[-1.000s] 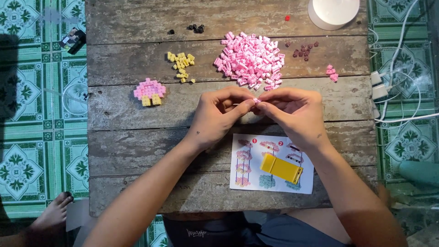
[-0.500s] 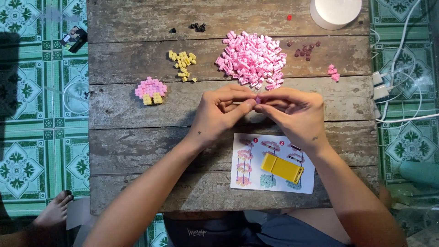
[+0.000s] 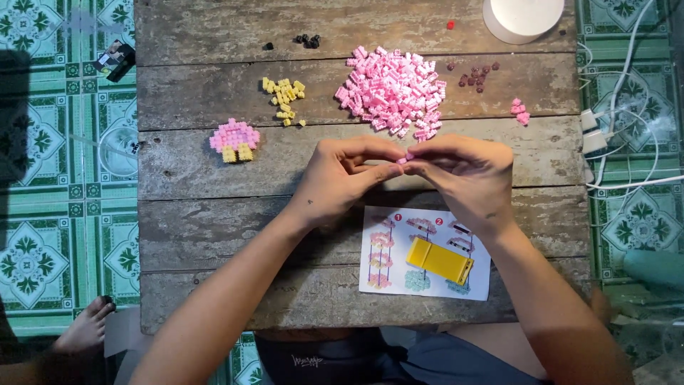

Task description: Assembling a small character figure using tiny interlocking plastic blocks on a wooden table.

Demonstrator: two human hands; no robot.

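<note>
Both my left hand (image 3: 338, 182) and right hand (image 3: 467, 178) meet fingertip to fingertip, pinched shut on one tiny pink brick (image 3: 403, 160) above the rough, weathered plank table (image 3: 214, 228). One heap of glossy pink bricks (image 3: 392, 89), one smaller yellow cluster (image 3: 285, 100), one built pink-and-yellow piece (image 3: 234, 140) and one paper instruction sheet (image 3: 425, 262) under one yellow slab tool (image 3: 440, 261) lie around. Since half a second ago my hands have barely shifted.

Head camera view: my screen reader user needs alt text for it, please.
Seen from above, a left hand and right hand pinch a tiny pink brick together over a wooden table. Behind them lie a pile of pink bricks and a few yellow bricks; an instruction sheet lies in front.
</note>
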